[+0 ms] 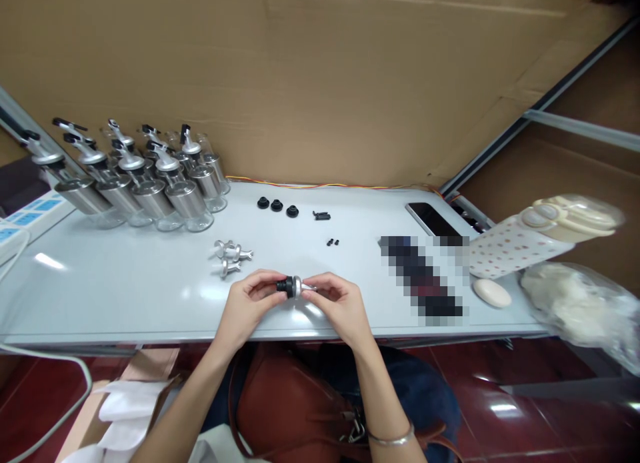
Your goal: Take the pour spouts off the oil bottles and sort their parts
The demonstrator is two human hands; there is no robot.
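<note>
Two hands (246, 307) (345, 309), pinched nearly closed, holding black stopper (286, 286), silver spout (299, 287)

The tabletop (150, 296) is brightly lit, with hard glare thrown back at its left end and softer shine below the silver-and-black spout (297, 287). Bright spots are mirrored in the red floor (565, 429); the upper right corner is left dark. Towards the edges, the bottles (155, 199) are stretched, the cream flask (565, 219) is blurred, and one patch is coarsely pixelated
</note>
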